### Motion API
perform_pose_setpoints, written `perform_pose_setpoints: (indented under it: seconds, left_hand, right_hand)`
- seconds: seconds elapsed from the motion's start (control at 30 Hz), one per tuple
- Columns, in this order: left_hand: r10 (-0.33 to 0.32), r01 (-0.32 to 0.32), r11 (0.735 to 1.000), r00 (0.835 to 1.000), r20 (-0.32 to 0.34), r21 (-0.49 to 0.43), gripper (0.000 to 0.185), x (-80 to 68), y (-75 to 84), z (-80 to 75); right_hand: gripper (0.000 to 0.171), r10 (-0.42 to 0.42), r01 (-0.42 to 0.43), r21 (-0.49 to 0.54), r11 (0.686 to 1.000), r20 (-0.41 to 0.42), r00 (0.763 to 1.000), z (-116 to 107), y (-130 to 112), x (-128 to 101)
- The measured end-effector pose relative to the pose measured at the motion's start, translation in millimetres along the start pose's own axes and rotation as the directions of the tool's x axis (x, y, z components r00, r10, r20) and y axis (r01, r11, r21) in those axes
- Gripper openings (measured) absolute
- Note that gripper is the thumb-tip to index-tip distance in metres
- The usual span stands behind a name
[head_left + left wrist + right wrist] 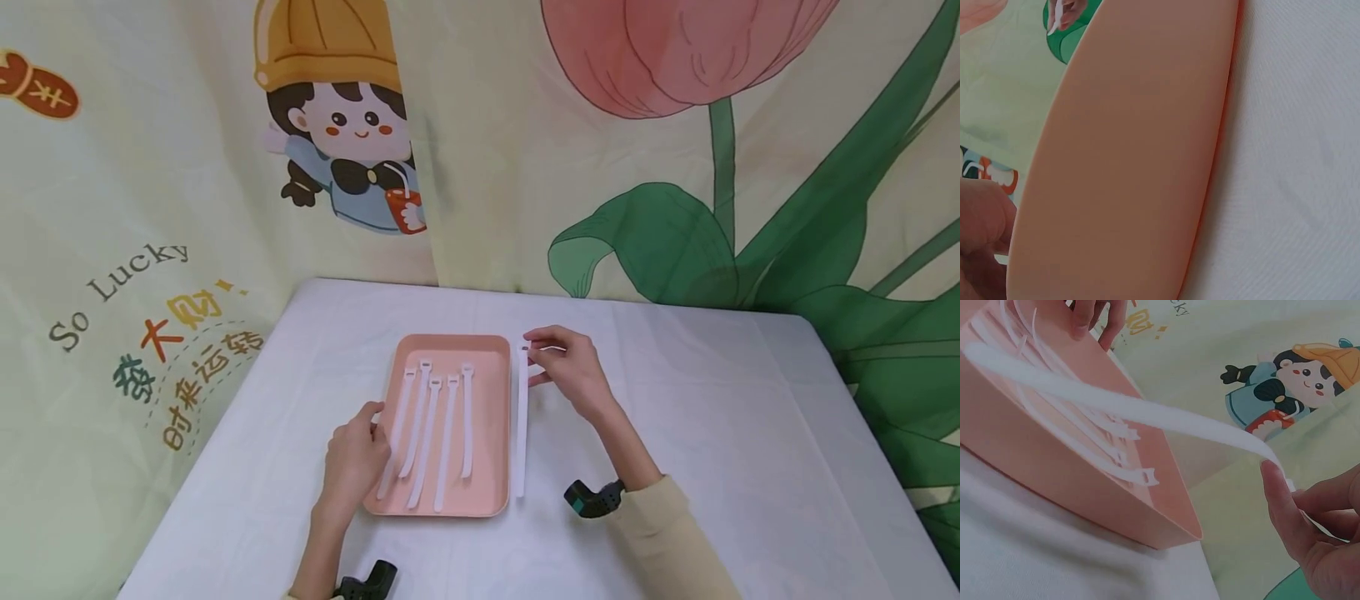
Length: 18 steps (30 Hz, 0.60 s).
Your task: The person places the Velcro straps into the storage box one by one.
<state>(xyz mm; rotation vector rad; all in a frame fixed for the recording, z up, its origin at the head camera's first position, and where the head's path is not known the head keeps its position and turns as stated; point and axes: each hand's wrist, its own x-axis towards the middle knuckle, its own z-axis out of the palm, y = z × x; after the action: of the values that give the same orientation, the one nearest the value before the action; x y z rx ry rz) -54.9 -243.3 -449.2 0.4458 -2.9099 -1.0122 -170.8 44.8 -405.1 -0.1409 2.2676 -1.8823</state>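
Note:
My right hand (566, 367) pinches the slotted head of a white cable tie (522, 425) between thumb and fingertips. Its long flat strap stretches along the right side of a pink rectangular tray (491, 417). In the right wrist view, the held tie (1147, 415) bends as it reaches from the fingertips across the tray's near edge. At the tray's left rim, my left hand (356, 454) grips the edge with its fingers curled. Inside lie several similar white ties (447, 442), roughly side by side, heads toward the far end. The left wrist view mostly shows the tray's outer wall (1129, 150).
A white cloth covers the table (712, 433). Behind it hangs a printed backdrop (487, 167) with a cartoon figure and a large flower. A black wrist camera (595, 498) sits on my right wrist, and another camera (367, 581) on my left.

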Motion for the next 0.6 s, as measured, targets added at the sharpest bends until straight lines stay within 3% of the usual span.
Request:
perform_pose_setpoints:
  seconds: [0.3, 0.6]
  left_hand:
    - [0.022, -0.021, 0.999, 0.999, 0.025, -0.042, 0.041, -0.5, -3.1, -2.9]
    - [0.035, -0.035, 0.999, 0.999, 0.009, -0.032, 0.041, -2.0, -3.2, -4.3]
  right_hand:
    - [0.022, -0.023, 0.022, 0.084, 0.996, 0.019, 1.000, 29, 0, 8]
    - [0.026, -0.001, 0.000, 0.047, 0.999, 0.025, 1.000, 50, 14, 18]
